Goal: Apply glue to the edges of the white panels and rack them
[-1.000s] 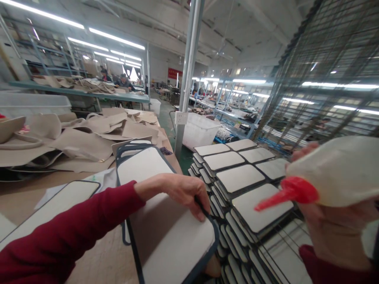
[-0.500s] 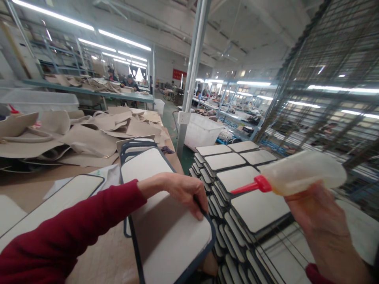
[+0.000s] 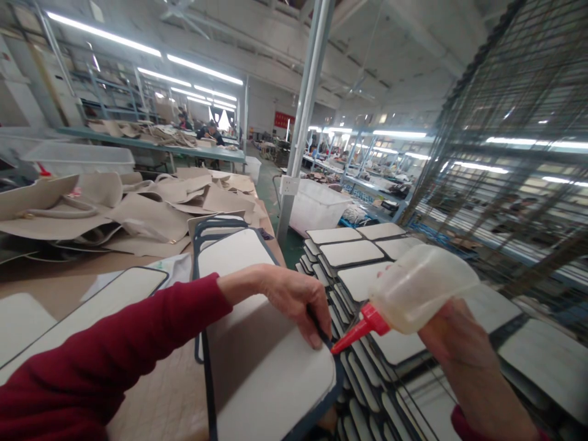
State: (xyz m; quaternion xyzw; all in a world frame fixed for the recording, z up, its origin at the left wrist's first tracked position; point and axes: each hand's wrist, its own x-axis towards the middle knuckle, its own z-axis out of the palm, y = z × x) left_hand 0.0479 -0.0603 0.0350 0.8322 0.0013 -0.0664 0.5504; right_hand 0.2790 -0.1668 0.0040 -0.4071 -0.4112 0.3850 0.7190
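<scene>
My right hand (image 3: pixel 454 337) is wrapped round a translucent squeeze bottle (image 3: pixel 422 288) with a red nozzle, tilted down to the left. The nozzle tip meets the dark edge of a white panel (image 3: pixel 275 367) with a navy border, close to its right corner. My left hand (image 3: pixel 296 300) grips that same edge, thumb on the white face and fingers curled over the border, partly hidden. Under and behind this panel lie more of the same navy-edged panels (image 3: pixel 229 248). Some pale yellowish liquid seems to show low in the bottle.
Right of the table, stacked white panels (image 3: pixel 351 252) lie in rows on a wire rack. A hinged mesh frame (image 3: pixel 496 122) rises at the right. Beige cut pieces (image 3: pixel 151 214) heap up at the left. A metal post (image 3: pixel 301 122) and a white bin (image 3: pixel 316 205) stand ahead; people sit farther back.
My right hand has brought the bottle left and tipped it further down, so its nozzle now reaches the panel's edge. My left hand keeps its hold on the panel.
</scene>
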